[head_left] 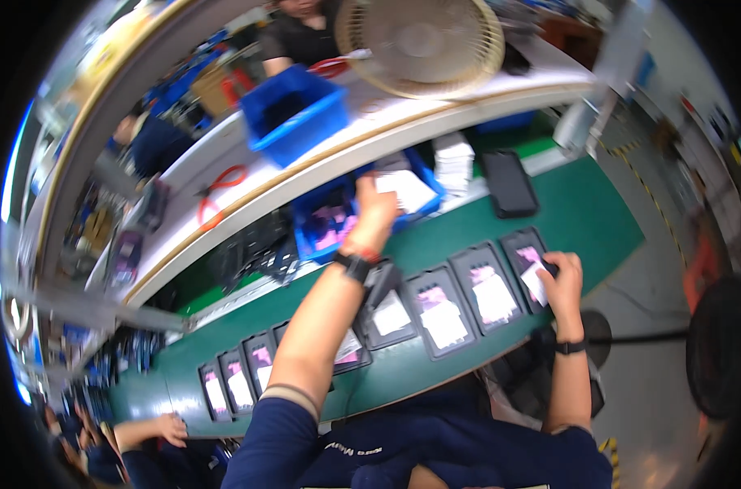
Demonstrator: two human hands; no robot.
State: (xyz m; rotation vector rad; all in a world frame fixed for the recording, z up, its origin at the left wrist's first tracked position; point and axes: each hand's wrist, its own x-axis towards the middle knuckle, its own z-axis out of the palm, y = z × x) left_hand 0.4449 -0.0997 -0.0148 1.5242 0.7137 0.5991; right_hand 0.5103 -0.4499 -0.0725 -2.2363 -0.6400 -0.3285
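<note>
My left hand (373,210) reaches into a blue bin (423,167), with its fingers at a stack of white cards (411,192); blur hides whether it grips one. Pink pieces (335,232) lie in the bin's left part. At the right end of a row of black trays, my right hand (564,285) is closed at the edge of a white card (536,281), over the last tray (518,243). That card sits slanted across the pink in the tray. Other trays, such as this black tray (437,281), hold white cards over pink pieces. My left forearm hides part of the row.
Behind the green bench (586,200), a shelf carries a blue box (293,114), a fan (423,41) and orange-handled pliers (224,189). A black tray stack (509,183) and white stacks (453,163) stand beside the bin. Another person's hand (171,429) rests lower left.
</note>
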